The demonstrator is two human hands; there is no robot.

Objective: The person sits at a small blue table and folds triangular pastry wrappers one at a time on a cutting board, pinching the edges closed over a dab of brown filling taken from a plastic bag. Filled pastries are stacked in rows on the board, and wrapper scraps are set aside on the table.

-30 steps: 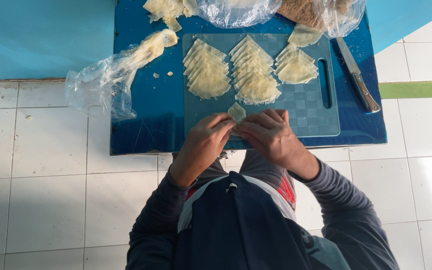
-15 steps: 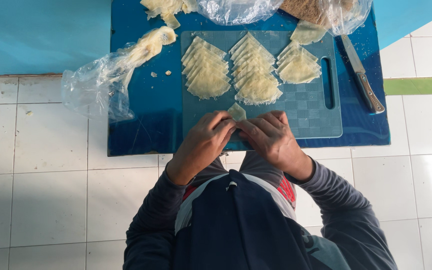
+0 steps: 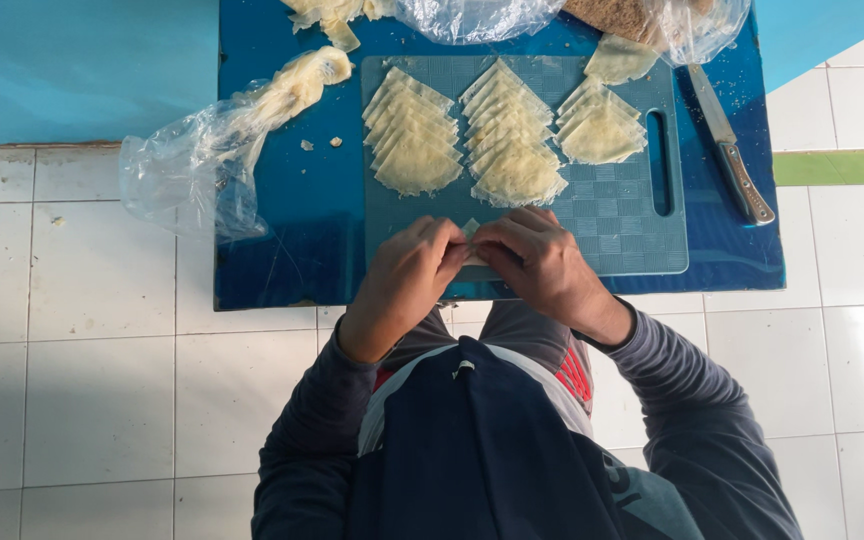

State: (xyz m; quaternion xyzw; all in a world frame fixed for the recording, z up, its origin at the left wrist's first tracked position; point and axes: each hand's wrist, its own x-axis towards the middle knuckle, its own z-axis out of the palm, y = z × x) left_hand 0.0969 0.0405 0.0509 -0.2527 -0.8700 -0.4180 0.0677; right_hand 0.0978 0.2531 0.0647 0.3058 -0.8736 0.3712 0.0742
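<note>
So the surface was a low, glossy blue thing sitting on a white tiled floor, with a lighter blue wall or panel beyond the left hand and a green strip in the tiles out past the right one. Just beyond the hands lay a teal cutting board with three fanned rows of pale folded wrappers, and a knife sat off the board's far side from the right hand. A crumpled clear plastic bag hung over the edge beyond the left hand.

Both hands were curled in close together at the board's near edge, left hand and right hand pinching one small wrapper piece between the fingertips. Honestly only a tiny corner of it showed, the fingers covered the rest, so I couldn't tell its shape. More bags and dough at the top were cut off by the frame.
</note>
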